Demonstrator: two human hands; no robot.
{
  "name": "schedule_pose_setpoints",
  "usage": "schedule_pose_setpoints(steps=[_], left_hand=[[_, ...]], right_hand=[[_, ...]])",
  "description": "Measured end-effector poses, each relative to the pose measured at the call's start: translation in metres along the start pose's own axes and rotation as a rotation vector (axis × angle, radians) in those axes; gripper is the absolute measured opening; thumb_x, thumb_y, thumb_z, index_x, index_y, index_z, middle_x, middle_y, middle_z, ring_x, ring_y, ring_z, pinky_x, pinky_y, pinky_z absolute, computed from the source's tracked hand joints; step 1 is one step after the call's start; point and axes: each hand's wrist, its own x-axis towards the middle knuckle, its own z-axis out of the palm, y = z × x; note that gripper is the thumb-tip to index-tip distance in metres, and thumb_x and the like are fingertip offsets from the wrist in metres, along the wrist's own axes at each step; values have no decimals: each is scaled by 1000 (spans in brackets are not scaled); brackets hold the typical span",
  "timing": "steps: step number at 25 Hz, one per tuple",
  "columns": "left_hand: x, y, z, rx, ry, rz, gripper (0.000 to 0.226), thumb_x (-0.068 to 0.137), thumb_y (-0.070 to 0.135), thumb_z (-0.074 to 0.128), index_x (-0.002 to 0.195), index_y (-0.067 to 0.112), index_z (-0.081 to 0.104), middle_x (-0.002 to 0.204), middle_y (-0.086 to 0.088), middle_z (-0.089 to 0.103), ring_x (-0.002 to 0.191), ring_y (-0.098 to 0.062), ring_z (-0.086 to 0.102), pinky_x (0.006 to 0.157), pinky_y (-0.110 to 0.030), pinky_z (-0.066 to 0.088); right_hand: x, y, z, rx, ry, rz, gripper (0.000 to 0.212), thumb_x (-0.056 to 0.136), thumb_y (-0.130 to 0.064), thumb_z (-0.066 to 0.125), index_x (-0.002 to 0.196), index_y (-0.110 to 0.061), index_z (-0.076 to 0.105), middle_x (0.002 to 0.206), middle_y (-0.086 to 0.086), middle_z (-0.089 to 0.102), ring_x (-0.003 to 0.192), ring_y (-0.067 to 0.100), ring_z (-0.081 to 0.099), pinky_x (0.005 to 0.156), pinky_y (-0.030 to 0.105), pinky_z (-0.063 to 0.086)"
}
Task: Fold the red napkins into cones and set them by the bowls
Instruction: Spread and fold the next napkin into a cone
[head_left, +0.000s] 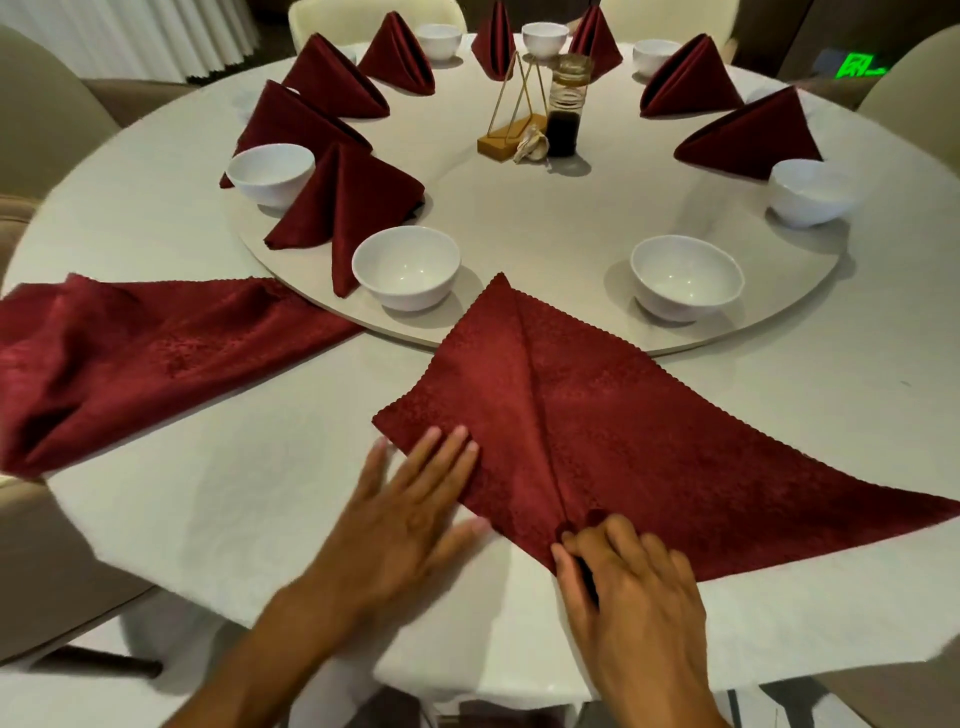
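Observation:
A red napkin (613, 431) lies flat in front of me, its left part folded over to a centre crease, its far tip reaching the turntable's rim. My left hand (410, 509) presses flat with straight fingers on the napkin's left flap. My right hand (628, 582) pinches the napkin's near corner. A loose pile of red napkins (135, 353) lies at the left. Several folded red cones stand by white bowls on the turntable, the nearest cone (343, 208) at the left. Two near bowls (406, 266) (685, 275) stand on the turntable's front.
The round turntable (545, 218) sits on the white-clothed table (260, 519). At its middle stand a gold triangular holder (511, 135) and a glass jar with dark liquid (565, 111). Beige chairs surround the table, one at the near left (47, 545).

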Motion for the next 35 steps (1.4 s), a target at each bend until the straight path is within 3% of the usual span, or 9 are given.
schedule_pose_setpoints(steps=[3,7,10,12,16,22,25,29,35], left_hand=[[16,-46,-31,139,10,-241,95,74,66,-34,153,20,-7,160,-1,-13,150,-20,-11,119,-47,-12],[-1,4,-17,24,-35,-75,85,90,66,-17,155,17,5,163,1,-4,150,-14,-7,121,-47,-1],[0,5,-7,27,-82,-142,101,73,67,-37,154,15,-5,160,-6,-19,146,-21,-25,119,-48,-10],[6,19,-12,55,-1,-247,91,85,62,-21,154,8,2,162,-11,-8,149,-24,-15,121,-48,-3],[4,71,17,-116,143,45,58,101,37,28,147,3,37,157,-11,29,147,-23,25,114,-43,26],[8,68,29,-57,141,40,71,97,55,30,149,6,36,158,-7,29,147,-21,25,115,-41,23],[8,69,33,-71,147,38,83,95,67,21,151,6,31,159,-5,25,149,-18,20,118,-40,16],[8,73,27,-85,90,28,91,90,74,20,152,8,24,160,-1,19,149,-15,15,120,-36,12],[3,44,11,-169,-9,70,89,85,79,24,155,28,1,161,18,-8,145,6,-12,120,-23,-4]], right_hand=[[-2,-2,0,-5,4,6,30,87,-38,49,73,-21,69,76,2,60,61,29,55,58,41,45],[-1,-2,0,3,10,12,29,87,-38,49,75,-21,70,78,2,61,62,29,55,59,42,44],[0,-3,-1,-19,-18,14,30,88,-38,48,75,-22,70,77,1,60,62,27,54,62,41,40],[-1,-5,-5,-22,-40,15,31,89,-37,47,75,-22,70,76,-1,60,61,25,54,62,41,41],[3,-7,-16,15,-122,24,30,90,-36,43,78,-24,69,80,-3,60,65,22,54,63,39,41],[-3,61,-41,179,-290,-208,49,77,-31,45,122,-27,62,117,-9,60,100,17,53,81,37,38],[25,169,-72,1,-336,-49,45,78,-25,53,122,-18,66,126,0,64,124,30,50,100,46,35],[56,252,-115,278,-344,199,34,74,2,80,86,-29,73,101,-3,73,107,25,63,96,35,47],[168,206,-122,706,-511,170,18,78,-14,75,87,-29,75,91,-3,75,87,12,71,73,16,55]])
